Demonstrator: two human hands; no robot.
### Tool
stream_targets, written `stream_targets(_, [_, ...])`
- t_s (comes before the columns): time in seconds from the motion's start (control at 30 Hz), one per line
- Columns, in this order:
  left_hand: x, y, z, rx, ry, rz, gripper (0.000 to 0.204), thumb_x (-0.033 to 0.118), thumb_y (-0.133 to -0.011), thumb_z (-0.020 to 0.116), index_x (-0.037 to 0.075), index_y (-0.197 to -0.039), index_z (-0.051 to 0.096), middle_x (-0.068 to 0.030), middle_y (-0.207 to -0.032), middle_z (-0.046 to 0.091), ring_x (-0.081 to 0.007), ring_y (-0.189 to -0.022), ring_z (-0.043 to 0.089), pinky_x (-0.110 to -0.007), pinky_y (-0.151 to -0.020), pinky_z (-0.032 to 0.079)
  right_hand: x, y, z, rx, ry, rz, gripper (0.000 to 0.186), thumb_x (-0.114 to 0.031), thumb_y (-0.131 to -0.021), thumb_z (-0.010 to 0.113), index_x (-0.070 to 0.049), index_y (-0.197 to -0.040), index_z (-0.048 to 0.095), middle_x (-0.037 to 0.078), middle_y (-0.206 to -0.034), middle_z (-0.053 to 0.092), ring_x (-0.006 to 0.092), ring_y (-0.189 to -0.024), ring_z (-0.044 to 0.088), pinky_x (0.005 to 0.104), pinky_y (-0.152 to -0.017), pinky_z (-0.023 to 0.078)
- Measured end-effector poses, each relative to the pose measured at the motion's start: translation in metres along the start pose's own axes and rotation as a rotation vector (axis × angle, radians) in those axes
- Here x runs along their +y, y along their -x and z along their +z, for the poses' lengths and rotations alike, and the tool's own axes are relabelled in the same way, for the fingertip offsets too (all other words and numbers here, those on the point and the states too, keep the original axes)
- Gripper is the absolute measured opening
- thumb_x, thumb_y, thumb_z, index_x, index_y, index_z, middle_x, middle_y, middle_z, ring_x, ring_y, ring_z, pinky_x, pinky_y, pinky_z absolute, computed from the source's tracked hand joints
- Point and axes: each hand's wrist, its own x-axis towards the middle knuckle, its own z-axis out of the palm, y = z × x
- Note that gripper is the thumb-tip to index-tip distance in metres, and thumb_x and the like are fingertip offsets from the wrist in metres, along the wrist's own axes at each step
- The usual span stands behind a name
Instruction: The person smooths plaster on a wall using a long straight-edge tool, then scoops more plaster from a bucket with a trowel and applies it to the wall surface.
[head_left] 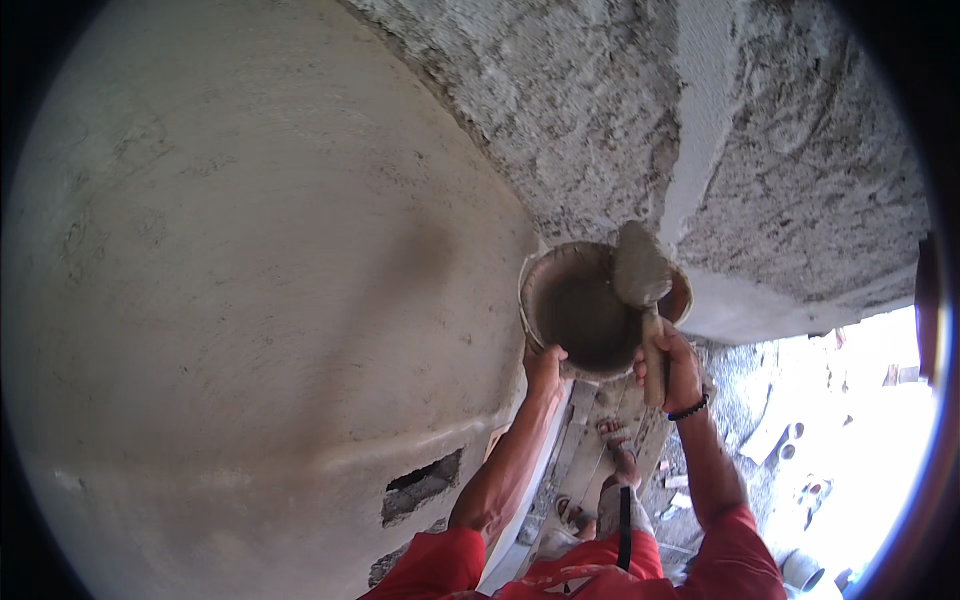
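A round, shallow mortar pan [530, 312] is in front of me, close to the corner where two walls meet. Wet grey mortar [585, 312] lies in it. My left hand [545, 370] is closed on the pan's near left rim, thumb on top. My right hand [678, 372] is wrapped round the handle of a trowel [642, 268]. The trowel's blade points away from me over the right part of the pan and carries grey mortar. It hides some of the pan's right side.
A smooth plastered wall [250, 260] fills the left, with a rectangular hole [422, 487] low down. A rough wall [580, 120] with a smooth vertical strip [703, 100] stands ahead. My feet are on wooden planks [600, 450]. Bright ground with scattered debris [790, 450] lies far below right.
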Motion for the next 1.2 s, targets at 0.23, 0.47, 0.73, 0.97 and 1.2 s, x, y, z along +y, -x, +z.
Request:
stream_targets(0.23, [-0.037,-0.007,-0.049,0.05,0.019,0.026,0.065,-0.005,-0.062,0.053,0.005,-0.126,0.047,-0.0094,-0.105,0.057,-0.024,-0.093,0.057,-0.043,-0.071,0.052,-0.037,-0.057,0.025,0.189,-0.232,-0.645,0.034,-0.021,-0.09,0.05,-0.006,-0.121,0.046,0.009,-0.079,0.055,0.0155,-0.061,0.056,0.0273,-0.051,0.05])
stream_targets(0.47, [-0.043,0.017,-0.094,0.156,0.098,-0.032,0.055,-0.003,-0.06,0.055,-0.001,-0.115,0.053,-0.0087,-0.098,0.059,-0.0207,-0.087,0.058,-0.033,-0.071,0.05,-0.06,-0.144,0.063,0.43,-0.165,-1.19,0.04,-0.018,-0.088,0.057,-0.003,-0.124,0.044,0.009,-0.081,0.056,0.0161,-0.066,0.058,0.0278,-0.053,0.049])
stream_targets(0.73, [-0.084,0.0,-0.156,0.216,0.077,0.018,0.054,-0.007,-0.059,0.054,0.004,-0.112,0.054,-0.0055,-0.091,0.059,-0.0157,-0.068,0.058,-0.026,-0.05,0.047,0.025,-0.281,0.05,-0.096,1.75,-1.015,0.029,-0.012,-0.084,0.056,0.001,-0.11,0.056,0.022,-0.1,0.062,0.0376,-0.09,0.061,0.0404,-0.077,0.052])
stream_targets(0.97, [-0.116,-0.005,-0.145,0.297,-0.127,-0.306,0.072,-0.007,-0.058,0.054,0.003,-0.128,0.043,-0.0129,-0.11,0.055,-0.0257,-0.089,0.059,-0.037,-0.062,0.053,0.021,-0.105,-0.136,-0.327,1.333,-0.572,0.042,-0.021,-0.084,0.065,-0.007,-0.121,0.053,0.015,-0.108,0.061,0.026,-0.099,0.06,0.0382,-0.087,0.048])
stream_targets(1.2, [-0.08,0.046,-0.086,-0.088,-0.348,0.055,0.072,-0.005,-0.053,0.053,-0.007,-0.125,0.045,-0.0168,-0.123,0.052,-0.0301,-0.104,0.056,-0.037,-0.09,0.047,0.032,-0.013,-0.112,-0.534,2.154,-0.155,0.03,-0.028,-0.077,0.062,-0.009,-0.1,0.061,0.014,-0.091,0.066,0.0336,-0.087,0.064,0.0441,-0.074,0.053])
